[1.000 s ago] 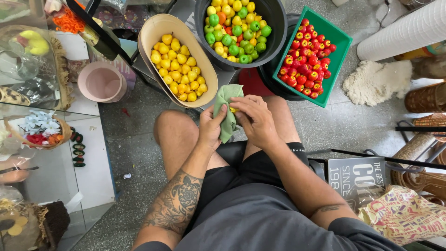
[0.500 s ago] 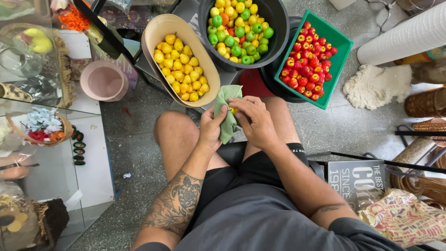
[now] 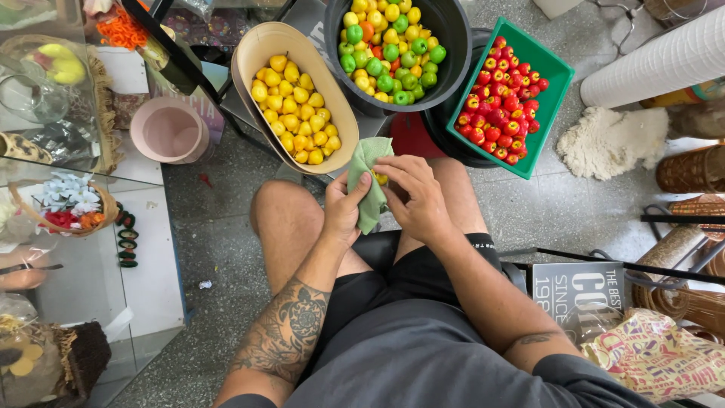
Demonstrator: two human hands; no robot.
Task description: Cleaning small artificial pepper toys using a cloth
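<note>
I sit with my knees apart over a grey floor. My left hand [image 3: 343,211] grips a pale green cloth [image 3: 368,162] held up between my knees. My right hand [image 3: 411,196] pinches a small yellow toy fruit [image 3: 381,178] against that cloth. Just beyond my hands stands an oval beige tub [image 3: 249,57] full of small yellow fruits [image 3: 294,106]. Behind it a black round bucket [image 3: 461,60] holds mixed green, yellow and orange fruits. A green rectangular tray [image 3: 555,75] at the right holds small red fruits [image 3: 502,113].
A pink bowl [image 3: 170,130] lies on the floor at the left, beside a black stand leg and glass shelves with a flower basket [image 3: 72,208]. At the right are a white fluffy mat [image 3: 612,140], wicker baskets, a printed sign and patterned wrapping.
My hands have stayed at the same spot between my knees; the fingers shift slightly on the cloth and the yellow fruit. The camera view has moved a little.
</note>
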